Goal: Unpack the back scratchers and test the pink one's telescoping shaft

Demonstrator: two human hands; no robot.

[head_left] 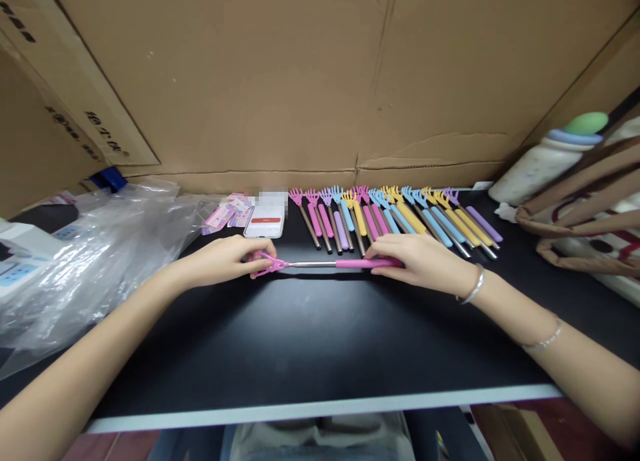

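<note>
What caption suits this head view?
Left grip and right grip hold a pink back scratcher near a colourful scratcher row.

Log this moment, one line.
left hand: holding pink plastic claw | right hand: holding pink cylindrical handle | silver metal rod: between | multicoloured claw-headed sticks: row beyond

Two Hands Face Each Other, Well Apart

The left arm [115,331] and right arm [530,324] slant inward from the lower corners. The left hand [225,258] bends its fingers [261,246] into a pinch against the thumb. The right hand [417,258], back upward, points leftward in a light grip, fingers gently bent, thumb nearer the body.
</note>
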